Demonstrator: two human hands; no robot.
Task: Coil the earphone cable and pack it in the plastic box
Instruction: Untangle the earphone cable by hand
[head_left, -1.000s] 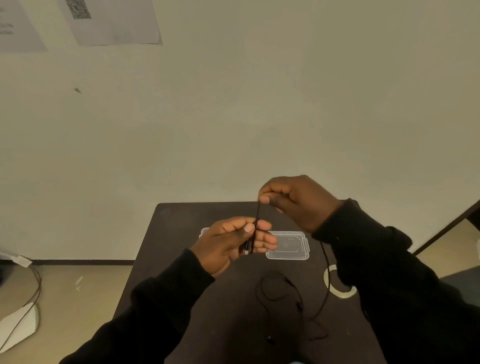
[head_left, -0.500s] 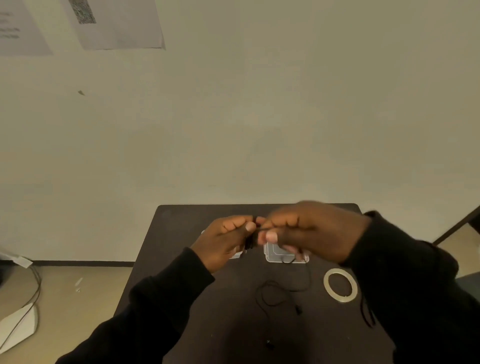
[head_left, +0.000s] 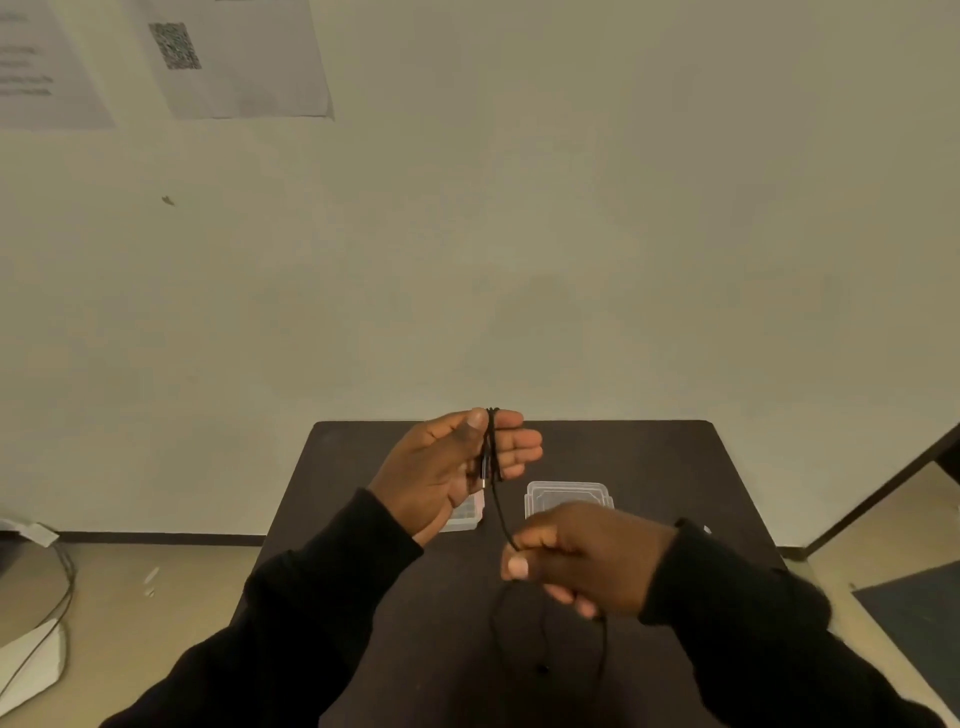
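My left hand (head_left: 441, 467) is raised over the dark table (head_left: 675, 467), fingers upright, with the black earphone cable (head_left: 500, 512) looped around them and the thumb pinning the plug end. Lower and to the right, my right hand (head_left: 582, 558) pinches the same cable, which runs taut between the two hands. The rest of the cable hangs down loose below my right hand, with an earbud (head_left: 543, 669) near the table. A clear plastic box (head_left: 566, 493) lies on the table behind my right hand. Its other clear part (head_left: 465, 514) is half hidden under my left hand.
A wall with two printed sheets (head_left: 239, 57) rises behind the table. On the floor at the left lie a white object and cables (head_left: 47, 623). A dark edge of furniture (head_left: 883, 493) runs along the right.
My right hand has come down and toward me from beside the left hand, drawing the cable around the left fingers. My left hand has opened up and risen a little.
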